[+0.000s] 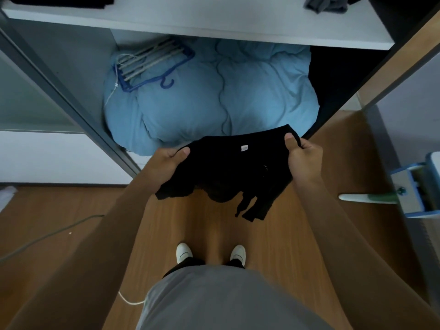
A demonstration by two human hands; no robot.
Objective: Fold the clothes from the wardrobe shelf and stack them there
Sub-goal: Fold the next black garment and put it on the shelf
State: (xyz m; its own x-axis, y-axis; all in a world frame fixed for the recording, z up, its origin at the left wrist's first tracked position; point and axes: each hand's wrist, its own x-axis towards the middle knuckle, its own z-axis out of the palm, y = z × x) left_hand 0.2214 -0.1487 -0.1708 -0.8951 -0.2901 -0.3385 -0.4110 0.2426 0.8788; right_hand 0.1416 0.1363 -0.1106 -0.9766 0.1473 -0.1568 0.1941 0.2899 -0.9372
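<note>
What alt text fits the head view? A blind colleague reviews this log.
Both hands, left and right, hold a black garment spread by its upper edge above a wooden floor, facing an open wardrobe. A light blue duvet with hangers on it fills the lower compartment.

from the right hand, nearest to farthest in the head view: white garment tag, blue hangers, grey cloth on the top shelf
Measured from the right hand, which grips the black garment:
1. White garment tag, just to its left on the held fabric.
2. Blue hangers, up and left, lying on the light blue duvet.
3. Grey cloth, on the top shelf, farthest.
</note>
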